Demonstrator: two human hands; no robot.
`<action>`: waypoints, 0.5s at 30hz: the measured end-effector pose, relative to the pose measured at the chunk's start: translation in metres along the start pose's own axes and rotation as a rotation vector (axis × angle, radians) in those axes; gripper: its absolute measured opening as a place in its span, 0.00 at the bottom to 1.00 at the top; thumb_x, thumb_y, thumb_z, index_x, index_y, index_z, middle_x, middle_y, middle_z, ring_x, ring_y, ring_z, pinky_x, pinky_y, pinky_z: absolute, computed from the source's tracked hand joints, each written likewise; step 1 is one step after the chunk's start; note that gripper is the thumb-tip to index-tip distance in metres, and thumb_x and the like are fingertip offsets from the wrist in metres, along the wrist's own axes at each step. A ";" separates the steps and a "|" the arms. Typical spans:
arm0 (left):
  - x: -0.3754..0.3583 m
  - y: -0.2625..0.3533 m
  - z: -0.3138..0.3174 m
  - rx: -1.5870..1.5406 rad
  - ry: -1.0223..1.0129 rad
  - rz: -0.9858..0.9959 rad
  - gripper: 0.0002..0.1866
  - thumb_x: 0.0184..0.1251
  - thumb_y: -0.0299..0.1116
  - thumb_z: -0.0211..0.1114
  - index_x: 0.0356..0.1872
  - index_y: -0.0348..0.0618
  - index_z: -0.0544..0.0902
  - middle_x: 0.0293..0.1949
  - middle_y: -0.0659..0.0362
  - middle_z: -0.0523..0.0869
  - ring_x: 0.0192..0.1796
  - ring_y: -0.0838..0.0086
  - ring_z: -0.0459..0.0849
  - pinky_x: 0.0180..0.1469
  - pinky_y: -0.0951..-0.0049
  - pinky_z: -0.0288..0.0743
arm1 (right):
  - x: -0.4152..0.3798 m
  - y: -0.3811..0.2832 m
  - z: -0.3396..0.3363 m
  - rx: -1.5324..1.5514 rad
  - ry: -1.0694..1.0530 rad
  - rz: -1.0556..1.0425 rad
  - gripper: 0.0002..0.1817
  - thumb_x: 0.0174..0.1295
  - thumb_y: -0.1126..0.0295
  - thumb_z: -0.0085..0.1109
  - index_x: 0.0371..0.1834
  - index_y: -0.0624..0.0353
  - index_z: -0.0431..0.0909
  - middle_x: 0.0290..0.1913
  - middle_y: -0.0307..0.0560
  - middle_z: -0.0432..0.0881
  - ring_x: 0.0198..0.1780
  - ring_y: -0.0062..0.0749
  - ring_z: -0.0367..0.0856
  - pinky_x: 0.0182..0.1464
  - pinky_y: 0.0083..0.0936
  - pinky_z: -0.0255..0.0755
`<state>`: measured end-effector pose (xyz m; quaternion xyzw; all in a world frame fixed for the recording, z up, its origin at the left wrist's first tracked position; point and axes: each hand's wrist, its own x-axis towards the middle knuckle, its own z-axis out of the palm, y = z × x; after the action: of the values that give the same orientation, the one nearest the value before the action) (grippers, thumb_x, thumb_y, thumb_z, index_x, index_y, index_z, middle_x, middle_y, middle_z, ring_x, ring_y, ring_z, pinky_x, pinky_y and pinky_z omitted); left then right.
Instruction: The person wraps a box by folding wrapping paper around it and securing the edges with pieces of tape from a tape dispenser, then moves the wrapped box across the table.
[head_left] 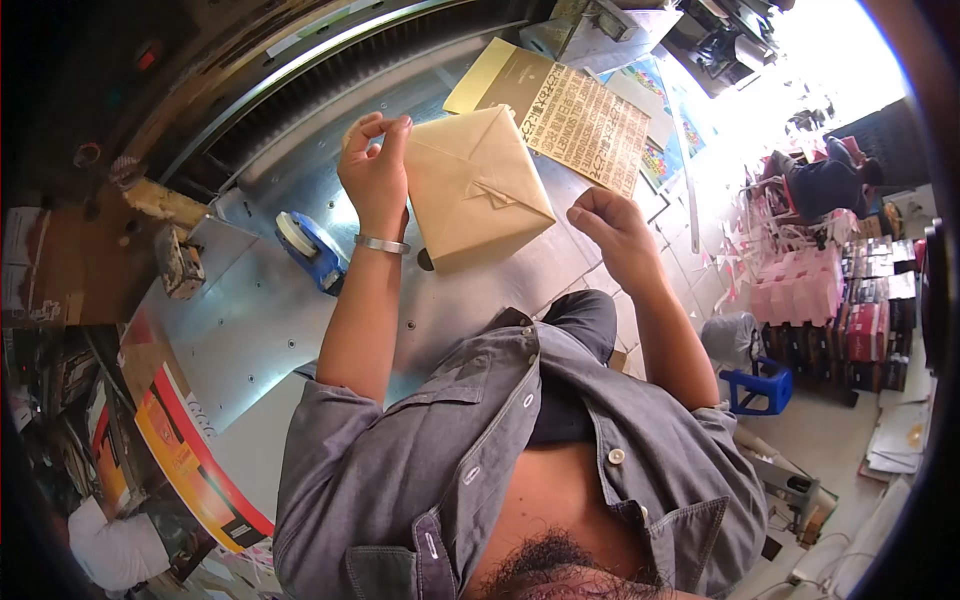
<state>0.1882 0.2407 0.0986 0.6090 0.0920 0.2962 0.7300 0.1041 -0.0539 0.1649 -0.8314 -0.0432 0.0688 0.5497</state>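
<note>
A: Where's the box?
B: On the metal surface, in front of the person, between the two hands. Wrapped in cream paper, pointed fold flattened on the face toward the camera. Sits at an angle.

A: Left hand?
B: Up at the box's left side, right by its edge. Fingers curled, thumb side toward the box. Can't tell if it's pinching the paper or just resting there. Silver band on that wrist.

A: Right hand?
B: Just off the box's right corner. Fingers folded in, thumb and index pressed together. Box is the nearest thing to it.

A: What's around them?
B: Printed sheet just beyond the box, rows of dark characters, brown band and yellow edge at its far end. Colourful papers partly under and beside it. Blue tape dispenser left of the left forearm, on the surface.

A: Further out?
B: Blue stool on the floor, to the right. Pink bags past it.
</note>
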 end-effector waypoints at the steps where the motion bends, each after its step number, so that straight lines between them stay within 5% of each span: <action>1: -0.003 0.003 0.001 -0.037 0.007 -0.041 0.07 0.63 0.33 0.79 0.36 0.42 0.91 0.56 0.60 0.85 0.58 0.74 0.81 0.63 0.69 0.71 | 0.002 -0.002 0.000 0.003 -0.013 0.012 0.14 0.72 0.65 0.66 0.34 0.65 0.79 0.27 0.31 0.72 0.30 0.14 0.66 0.31 0.23 0.61; 2: -0.003 0.003 0.001 -0.074 0.016 -0.082 0.06 0.63 0.30 0.78 0.36 0.40 0.90 0.55 0.59 0.85 0.61 0.71 0.81 0.67 0.67 0.70 | 0.003 -0.003 0.000 0.003 -0.018 0.016 0.13 0.72 0.65 0.66 0.34 0.65 0.79 0.27 0.31 0.73 0.31 0.14 0.66 0.32 0.22 0.61; 5: -0.001 -0.006 -0.006 -0.008 0.043 -0.017 0.07 0.61 0.36 0.81 0.34 0.47 0.92 0.55 0.64 0.85 0.53 0.80 0.80 0.51 0.75 0.70 | 0.008 -0.007 0.001 0.007 -0.049 0.028 0.13 0.72 0.66 0.65 0.34 0.65 0.79 0.27 0.31 0.73 0.32 0.14 0.66 0.33 0.22 0.62; 15: 0.005 -0.016 -0.013 -0.078 0.043 -0.087 0.08 0.60 0.37 0.82 0.34 0.48 0.92 0.55 0.64 0.85 0.55 0.79 0.80 0.54 0.72 0.70 | 0.016 -0.025 0.004 0.065 -0.114 0.094 0.11 0.72 0.67 0.64 0.33 0.63 0.79 0.29 0.28 0.73 0.33 0.12 0.66 0.35 0.19 0.60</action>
<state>0.1907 0.2529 0.0818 0.5688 0.1224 0.2805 0.7634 0.1188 -0.0382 0.1849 -0.8091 -0.0331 0.1431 0.5690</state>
